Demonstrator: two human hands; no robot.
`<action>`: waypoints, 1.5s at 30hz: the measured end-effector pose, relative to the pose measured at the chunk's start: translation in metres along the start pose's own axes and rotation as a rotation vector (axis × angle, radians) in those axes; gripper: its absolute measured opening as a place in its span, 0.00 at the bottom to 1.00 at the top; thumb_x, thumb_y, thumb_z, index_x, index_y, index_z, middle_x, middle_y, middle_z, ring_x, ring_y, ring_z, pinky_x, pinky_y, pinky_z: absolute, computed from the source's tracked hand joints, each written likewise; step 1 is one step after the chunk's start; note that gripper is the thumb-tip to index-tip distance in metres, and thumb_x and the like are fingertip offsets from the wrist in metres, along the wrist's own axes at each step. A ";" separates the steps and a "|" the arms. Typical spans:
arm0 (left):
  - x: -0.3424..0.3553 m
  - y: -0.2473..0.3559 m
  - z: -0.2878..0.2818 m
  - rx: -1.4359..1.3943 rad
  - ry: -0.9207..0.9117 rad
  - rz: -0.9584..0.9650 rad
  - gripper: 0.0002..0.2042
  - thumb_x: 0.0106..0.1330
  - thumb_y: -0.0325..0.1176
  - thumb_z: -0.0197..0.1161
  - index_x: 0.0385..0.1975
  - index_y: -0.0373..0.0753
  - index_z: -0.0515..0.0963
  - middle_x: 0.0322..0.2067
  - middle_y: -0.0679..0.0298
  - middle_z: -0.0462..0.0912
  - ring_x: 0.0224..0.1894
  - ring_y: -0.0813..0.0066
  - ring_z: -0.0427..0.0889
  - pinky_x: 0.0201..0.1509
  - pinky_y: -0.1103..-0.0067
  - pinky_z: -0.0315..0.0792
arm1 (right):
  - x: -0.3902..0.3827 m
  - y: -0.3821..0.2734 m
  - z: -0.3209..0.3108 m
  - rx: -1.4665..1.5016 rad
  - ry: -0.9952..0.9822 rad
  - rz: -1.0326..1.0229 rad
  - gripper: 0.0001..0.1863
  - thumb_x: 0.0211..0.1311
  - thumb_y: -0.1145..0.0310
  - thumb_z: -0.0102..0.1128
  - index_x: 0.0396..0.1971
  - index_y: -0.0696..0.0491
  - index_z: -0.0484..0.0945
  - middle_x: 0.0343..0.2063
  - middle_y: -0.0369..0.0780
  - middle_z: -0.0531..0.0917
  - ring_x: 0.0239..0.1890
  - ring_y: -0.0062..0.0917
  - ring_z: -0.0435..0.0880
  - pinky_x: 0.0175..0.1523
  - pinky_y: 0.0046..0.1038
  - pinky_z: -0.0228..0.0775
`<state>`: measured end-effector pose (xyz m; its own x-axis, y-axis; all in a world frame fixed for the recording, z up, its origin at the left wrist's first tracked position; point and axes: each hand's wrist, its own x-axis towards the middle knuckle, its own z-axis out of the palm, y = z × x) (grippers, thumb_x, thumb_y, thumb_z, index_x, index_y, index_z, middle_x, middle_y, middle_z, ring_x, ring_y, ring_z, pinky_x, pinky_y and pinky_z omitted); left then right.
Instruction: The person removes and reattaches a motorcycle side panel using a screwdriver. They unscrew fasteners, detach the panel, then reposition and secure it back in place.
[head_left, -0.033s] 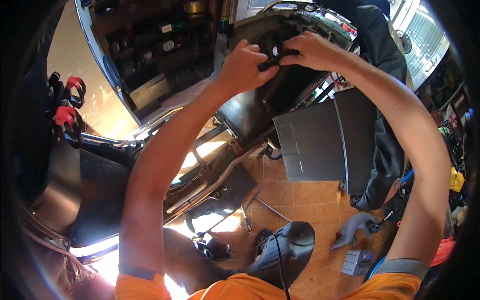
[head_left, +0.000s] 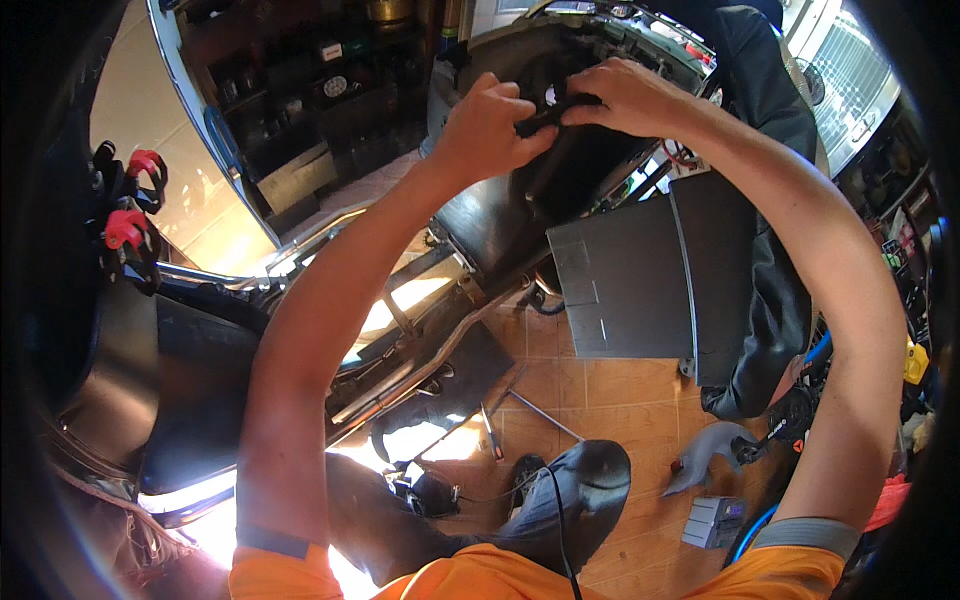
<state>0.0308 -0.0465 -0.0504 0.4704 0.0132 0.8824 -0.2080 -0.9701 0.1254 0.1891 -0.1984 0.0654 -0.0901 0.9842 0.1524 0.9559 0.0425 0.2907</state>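
Note:
My left hand [head_left: 488, 122] is closed, its thumb and bent fingers pressed on one end of a short black strip-like piece [head_left: 548, 122]. My right hand [head_left: 622, 98] pinches the other end, fingertips close to the left thumb. The exact kind of piece is hard to make out against the dark background. Both hands are raised at the top middle, over a dark moulded panel [head_left: 575, 165] that slopes down toward a metal tube frame [head_left: 410, 370]. A small bright round opening [head_left: 551, 96] shows between the hands.
Grey flat box-like boards [head_left: 630, 280] stand right of the panel beside a black leathery cover [head_left: 775, 310]. On the tiled floor lie a screwdriver-like tool [head_left: 492, 435], a grey curved piece [head_left: 710, 460] and a small grey box [head_left: 714, 522]. Red-and-black straps [head_left: 128, 230] are at left.
The view has shifted very slightly. Both hands keep their grip on the black strip-like piece in nearly the same place.

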 end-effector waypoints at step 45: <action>0.029 -0.135 0.011 -0.449 0.138 -0.983 0.17 0.62 0.25 0.56 0.48 0.30 0.83 0.40 0.60 0.86 0.41 0.71 0.81 0.48 0.76 0.74 | 0.259 0.067 0.099 0.102 -0.195 -0.029 0.18 0.65 0.57 0.54 0.48 0.48 0.85 0.40 0.43 0.88 0.41 0.39 0.85 0.50 0.43 0.75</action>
<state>0.0820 0.0824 -0.0470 0.5079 0.7892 0.3453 -0.1006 -0.3438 0.9336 0.2577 0.0762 0.0308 -0.0714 0.9965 -0.0435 0.9779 0.0786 0.1936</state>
